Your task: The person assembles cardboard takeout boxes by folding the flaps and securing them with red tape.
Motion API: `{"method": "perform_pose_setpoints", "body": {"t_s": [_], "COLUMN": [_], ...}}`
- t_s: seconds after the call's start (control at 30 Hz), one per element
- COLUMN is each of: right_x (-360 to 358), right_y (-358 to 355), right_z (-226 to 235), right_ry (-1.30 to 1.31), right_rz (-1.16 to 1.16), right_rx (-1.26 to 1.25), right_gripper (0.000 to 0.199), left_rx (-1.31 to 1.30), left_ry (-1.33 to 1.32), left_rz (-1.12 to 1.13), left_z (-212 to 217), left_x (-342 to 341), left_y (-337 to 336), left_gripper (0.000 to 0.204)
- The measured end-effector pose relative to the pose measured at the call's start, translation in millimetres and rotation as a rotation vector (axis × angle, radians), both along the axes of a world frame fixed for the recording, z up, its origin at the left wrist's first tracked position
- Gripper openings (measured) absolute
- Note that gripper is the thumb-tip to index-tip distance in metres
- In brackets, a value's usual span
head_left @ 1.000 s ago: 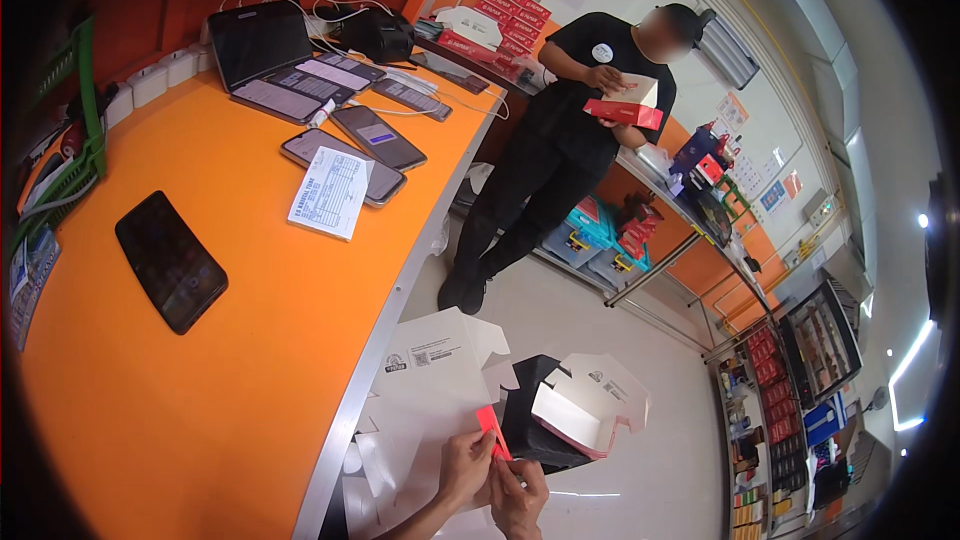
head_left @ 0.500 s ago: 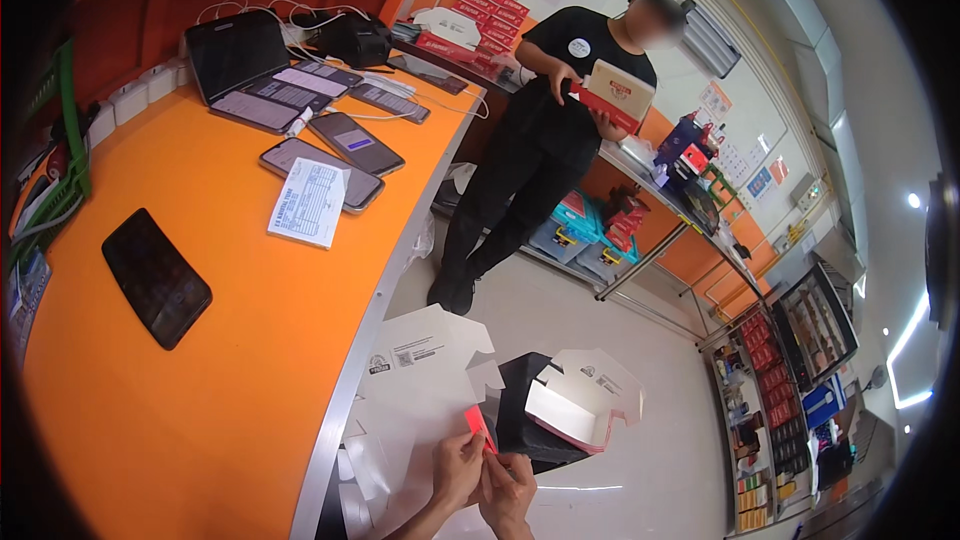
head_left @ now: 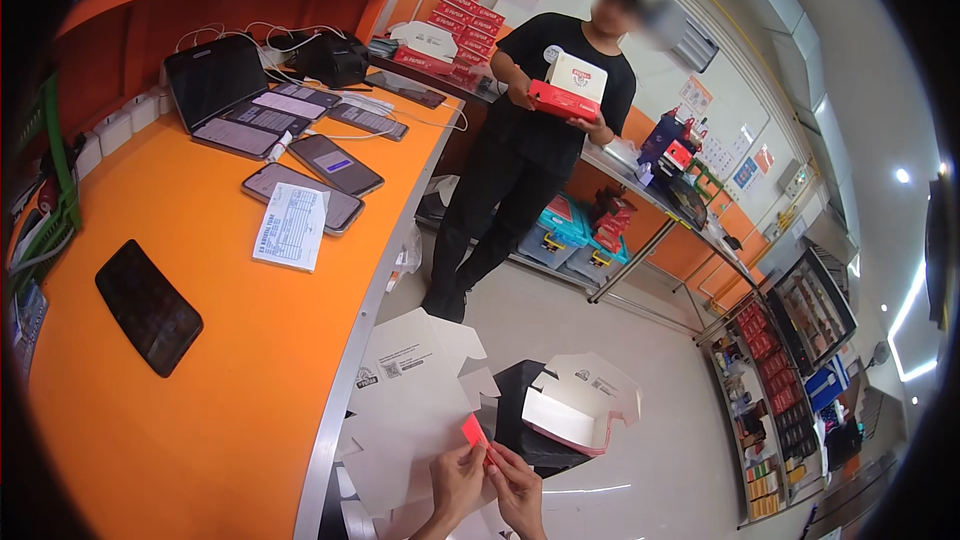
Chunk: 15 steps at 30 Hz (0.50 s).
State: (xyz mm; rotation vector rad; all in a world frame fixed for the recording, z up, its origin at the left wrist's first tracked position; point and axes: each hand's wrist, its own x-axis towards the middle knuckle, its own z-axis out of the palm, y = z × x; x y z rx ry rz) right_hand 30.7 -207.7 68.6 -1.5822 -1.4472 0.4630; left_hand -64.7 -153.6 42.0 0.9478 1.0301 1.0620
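Observation:
Both hands are together low in the middle, over a flat white cardboard box blank (head_left: 400, 420) with small black print. My left hand (head_left: 458, 485) pinches a small bright red slip (head_left: 474, 430), whose upper corner sticks out past the fingers. My right hand (head_left: 517, 492) closes its fingertips on the slip's lower edge, right beside the left. I cannot make out whether the slip is paper or a sticker. To the right of the hands, a folded white box (head_left: 575, 410) with a raised lid rests on a black object (head_left: 517, 415).
On the left, an orange counter (head_left: 230, 370) holds several phones (head_left: 150, 305), a printed slip pad (head_left: 292, 227), a laptop-like folded device (head_left: 225, 90) and cables. A co-worker in black (head_left: 520, 140) stands beyond, holding a red-and-white box (head_left: 570, 100). Shelves (head_left: 765, 410) stand at right.
The co-worker has turned the box so its red side faces me and lifted it a little. My hands stay on the red slip, with the right shifted slightly. My view has moved a little.

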Motion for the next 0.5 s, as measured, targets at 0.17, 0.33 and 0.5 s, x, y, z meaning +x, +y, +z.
{"method": "perform_pose_setpoints", "body": {"t_s": [0.17,0.33,0.5], "right_x": [-4,-20,-17], "right_y": [-1,-3,-16], "right_z": [5,11,7], "right_ry": [0.051,0.126,0.513], "right_rz": [-0.018,-0.122,-0.021], "right_rx": [0.017,-0.046,-0.092], "right_gripper": [0.029,0.034,0.049], "left_rx": [0.317,0.454,0.537], "left_ry": [0.168,0.234,0.297], "left_rz": [0.133,0.092,-0.003], "left_z": [12,28,57], "left_x": [0,3,-5], "left_y": [-3,-15,-28], "left_gripper": [0.022,0.02,0.021]}}
